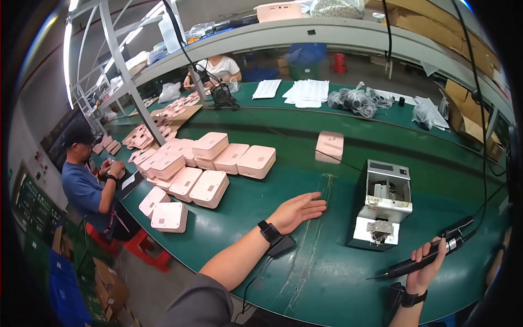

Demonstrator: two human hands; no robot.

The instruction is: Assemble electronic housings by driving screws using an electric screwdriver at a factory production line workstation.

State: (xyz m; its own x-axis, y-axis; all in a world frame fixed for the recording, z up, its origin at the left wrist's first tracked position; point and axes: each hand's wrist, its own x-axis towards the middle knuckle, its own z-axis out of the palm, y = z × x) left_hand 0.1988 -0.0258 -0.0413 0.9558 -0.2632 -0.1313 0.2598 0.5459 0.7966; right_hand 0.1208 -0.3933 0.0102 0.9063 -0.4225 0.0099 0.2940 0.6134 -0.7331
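Note:
My left hand (297, 213) is held over the green workbench (261, 218), its fingers stretched out and nothing in it. A cable runs from the dark device on that wrist. At the lower right my right hand (424, 277) is closed around a black electric screwdriver (404, 268), whose thin bit points left. Its cord rises at the right. Between my hands, a little farther back, stands a black and white screw feeder (388, 209). Behind it a single pink box-shaped housing (329, 147) lies on the green surface.
Several pink housings (209, 189) are piled at the left of the bench. Beyond them a person in a blue shirt (87, 182) sits at work. Papers (306, 92) and bagged dark parts (357, 101) lie along the far side. A hanging cord (479, 98) drops at the right.

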